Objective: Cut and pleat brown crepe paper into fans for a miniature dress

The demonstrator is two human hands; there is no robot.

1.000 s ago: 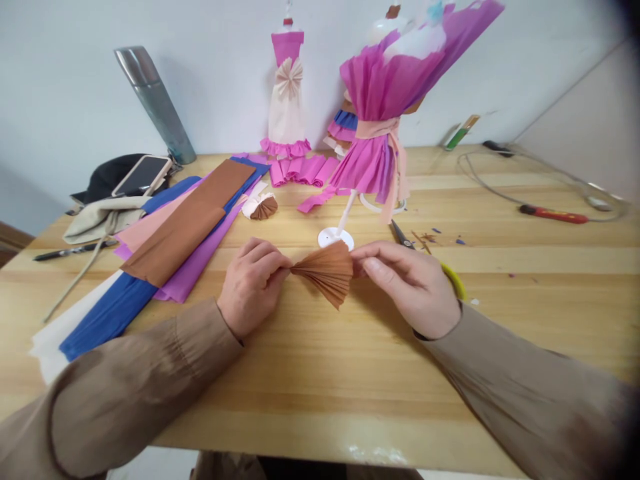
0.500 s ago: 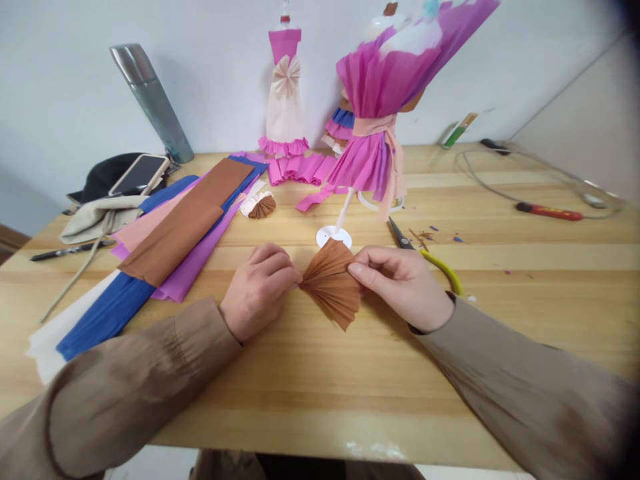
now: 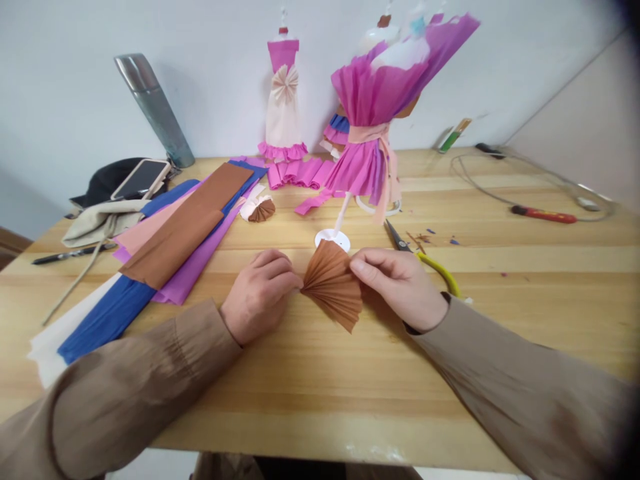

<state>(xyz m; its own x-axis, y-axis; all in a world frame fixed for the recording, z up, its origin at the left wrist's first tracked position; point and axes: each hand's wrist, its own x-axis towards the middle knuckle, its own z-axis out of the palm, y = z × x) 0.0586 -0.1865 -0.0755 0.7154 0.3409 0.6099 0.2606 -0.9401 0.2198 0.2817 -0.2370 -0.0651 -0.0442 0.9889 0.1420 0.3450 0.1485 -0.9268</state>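
A brown pleated paper fan is spread between my hands above the table. My left hand pinches its gathered point, and the fingers hide whatever lies beyond that tip. At the fan's outer edge, my right hand is closed with thumb and forefinger on the pleats. Behind the fan stands a small mannequin in a magenta paper dress, on a white round base. Scissors with yellow handles lie just behind my right hand, partly hidden by it.
Brown, blue, pink and white crepe paper strips lie at left, near a phone and a flask. A small white-and-brown paper piece sits mid-table. Another dressed mannequin stands behind. A red-handled tool with a cable lies at right.
The view has tilted slightly, so the background sits a little lower. Both hands keep their hold on the brown fan, which has barely shifted and looks slightly more spread.
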